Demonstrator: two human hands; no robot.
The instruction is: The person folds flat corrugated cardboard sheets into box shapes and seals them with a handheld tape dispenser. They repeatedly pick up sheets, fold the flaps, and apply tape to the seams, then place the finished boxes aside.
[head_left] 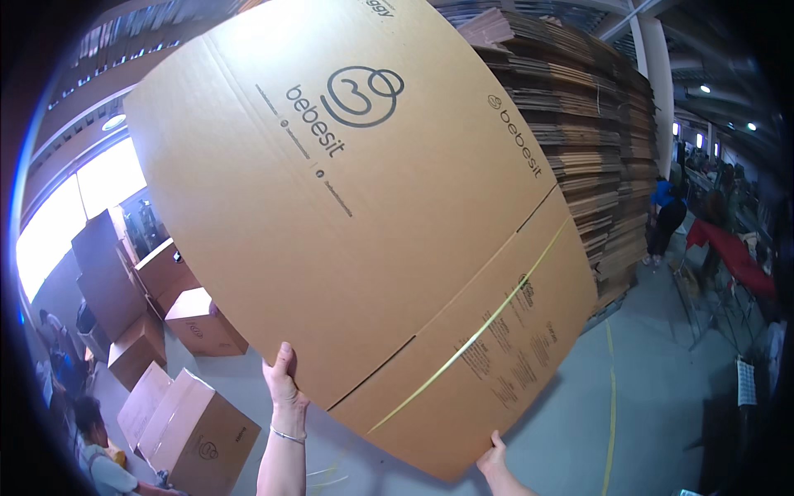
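Note:
A large flattened cardboard box (430,248), brown with black print, is held up in front of me at a tilt and fills the middle of the view. A thin yellow-green strap (463,347) runs slantwise across its lower part, close to a slotted fold line. My left hand (285,382) grips its lower left edge, thumb on the printed face and fingers hidden behind. At the bottom edge my right hand (494,456) holds it the same way. Whether more flat boxes lie behind this one, I cannot tell.
A tall stack of flattened cardboard boxes (591,140) rises behind on the right. Lower left, a person (107,463) stands beside an open carton (198,430), with a closed carton (207,322) beyond. Another person (664,215) bends far right, near a red cloth (732,256). A yellow line (611,397) marks the floor.

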